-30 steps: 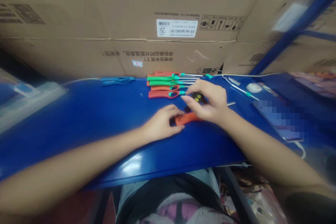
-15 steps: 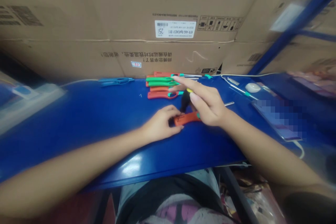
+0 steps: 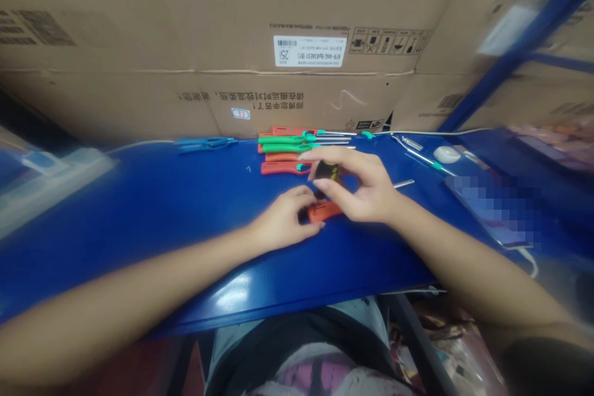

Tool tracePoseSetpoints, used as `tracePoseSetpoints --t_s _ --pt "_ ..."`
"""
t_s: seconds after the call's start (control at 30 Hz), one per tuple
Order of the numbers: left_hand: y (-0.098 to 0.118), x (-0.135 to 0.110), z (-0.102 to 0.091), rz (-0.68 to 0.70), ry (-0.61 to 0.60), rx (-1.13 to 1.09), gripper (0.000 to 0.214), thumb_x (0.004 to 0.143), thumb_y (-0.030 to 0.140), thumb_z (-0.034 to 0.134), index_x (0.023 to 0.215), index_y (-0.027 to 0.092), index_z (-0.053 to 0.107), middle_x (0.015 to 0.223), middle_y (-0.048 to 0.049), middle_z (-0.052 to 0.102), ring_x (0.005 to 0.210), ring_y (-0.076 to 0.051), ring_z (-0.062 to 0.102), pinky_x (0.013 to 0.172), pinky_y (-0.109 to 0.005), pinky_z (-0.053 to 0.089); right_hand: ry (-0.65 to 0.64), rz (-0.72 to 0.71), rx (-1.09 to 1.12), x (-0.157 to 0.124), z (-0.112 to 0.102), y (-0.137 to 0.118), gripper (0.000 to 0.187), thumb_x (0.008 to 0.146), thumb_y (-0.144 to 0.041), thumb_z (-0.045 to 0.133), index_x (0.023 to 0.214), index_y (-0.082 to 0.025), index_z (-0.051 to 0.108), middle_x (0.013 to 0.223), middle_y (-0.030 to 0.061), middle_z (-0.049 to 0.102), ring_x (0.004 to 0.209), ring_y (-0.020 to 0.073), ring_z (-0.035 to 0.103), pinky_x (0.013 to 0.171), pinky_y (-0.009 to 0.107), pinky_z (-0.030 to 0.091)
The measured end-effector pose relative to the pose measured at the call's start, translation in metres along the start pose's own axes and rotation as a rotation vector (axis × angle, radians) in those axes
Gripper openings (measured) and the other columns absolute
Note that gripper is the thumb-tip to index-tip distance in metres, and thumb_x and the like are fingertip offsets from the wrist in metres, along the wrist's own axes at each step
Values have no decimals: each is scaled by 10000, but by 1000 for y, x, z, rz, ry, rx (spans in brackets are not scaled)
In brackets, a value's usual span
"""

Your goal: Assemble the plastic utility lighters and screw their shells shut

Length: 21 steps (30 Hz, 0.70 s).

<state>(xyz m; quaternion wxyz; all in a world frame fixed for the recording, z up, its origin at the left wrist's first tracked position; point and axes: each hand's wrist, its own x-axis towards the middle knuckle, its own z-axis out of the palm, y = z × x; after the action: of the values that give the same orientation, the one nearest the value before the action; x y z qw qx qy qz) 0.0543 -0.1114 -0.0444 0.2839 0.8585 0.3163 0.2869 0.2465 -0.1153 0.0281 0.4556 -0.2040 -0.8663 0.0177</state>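
Fingers (image 3: 299, 197) of left hand (image 3: 283, 223) pinching end of orange plastic-handled tool (image 3: 325, 211) lying on blue metal table (image 3: 185, 210); right hand (image 3: 366, 192) fingertips (image 3: 325, 184) curled round small black-and-yellow knob (image 3: 328, 170) just above it; brown cardboard box (image 3: 185, 43) behind, label 25, AUX upside down

A glossy blue table (image 3: 153, 210) runs across the whole width, and its front edge catches a soft white patch of overhead light (image 3: 236, 292). Right behind it, stacked cardboard boxes (image 3: 139, 18) stand like a wall, touching the table's far edge. The upper box carries a white barcode label (image 3: 309, 51) and a row of handling symbols (image 3: 390, 41). The lower box (image 3: 116, 105) has printed text, upside down, and a small white sticker (image 3: 240, 114). On the right, a blue metal strut (image 3: 510, 55) slants up past more boxes. On the far left lies something pale and blurred (image 3: 51, 179). A dark table leg (image 3: 413, 346) drops below the front edge.
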Motion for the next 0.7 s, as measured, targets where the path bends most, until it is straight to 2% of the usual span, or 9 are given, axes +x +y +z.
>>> tracePoseSetpoints --t_s 0.1,0.17,0.23,0.3,0.4,0.5,0.6,0.67,0.7 --pt "0 0 0 -11 -5 18 207 780 239 738 973 171 709 1001 -62 668 906 -227 643 844 -375 557 115 -103 -156 -4 1 5 329 896 -354 718 1190 -208 692 1031 59 789 883 186 756 837 280 602" --pt "1 0 0 -13 -7 18 237 788 251 741 1010 172 717 1014 -64 660 900 -221 643 835 -365 557 79 -88 -145 -5 1 6 344 958 -353 626 1268 -207 655 1074 67 779 930 187 752 866 291 597" --pt "1 0 0 -10 -11 15 296 802 266 740 1082 170 721 1034 -70 652 916 -221 644 839 -361 555 -12 6 -24 -4 0 5 371 1032 -296 454 1365 -197 584 1185 83 745 981 174 738 879 306 593" --pt "2 -1 0 -12 -15 22 342 818 269 735 1144 166 717 1044 -76 650 946 -229 645 853 -364 552 -60 80 81 -2 0 3 375 1038 -266 413 1369 -191 573 1240 89 721 915 150 737 806 283 601" --pt "3 -1 0 -21 -15 44 307 823 245 727 1121 169 726 1026 -73 659 967 -238 648 869 -372 551 24 67 35 -1 1 3 274 958 -306 611 1199 -193 676 1123 70 762 763 134 725 721 251 594" --pt "4 -1 0 -27 -13 61 215 824 247 727 1025 173 741 975 -64 666 948 -238 650 866 -376 552 95 -20 -70 -1 0 4 266 897 -351 714 1115 -198 710 994 55 786 854 166 747 826 268 597" --pt "4 -1 0 -30 -6 67 259 834 255 719 1079 175 740 990 -69 661 953 -240 648 875 -382 552 -6 -11 -21 1 -3 1 320 1015 -322 509 1275 -193 643 1207 91 739 1112 193 705 967 331 567" --pt "4 -1 1 -23 -5 71 297 839 258 715 1126 184 735 1009 -71 656 957 -239 646 877 -383 550 -77 44 88 3 -3 -1 374 1047 -277 393 1355 -184 585 1302 104 691 1137 187 690 931 334 579" --pt "4 -1 1 -21 -4 71 302 837 260 718 1129 186 735 1011 -71 654 955 -239 647 874 -382 551 -85 65 133 4 -3 -2 366 1045 -271 399 1342 -178 592 1275 105 702 1079 178 708 867 310 593"
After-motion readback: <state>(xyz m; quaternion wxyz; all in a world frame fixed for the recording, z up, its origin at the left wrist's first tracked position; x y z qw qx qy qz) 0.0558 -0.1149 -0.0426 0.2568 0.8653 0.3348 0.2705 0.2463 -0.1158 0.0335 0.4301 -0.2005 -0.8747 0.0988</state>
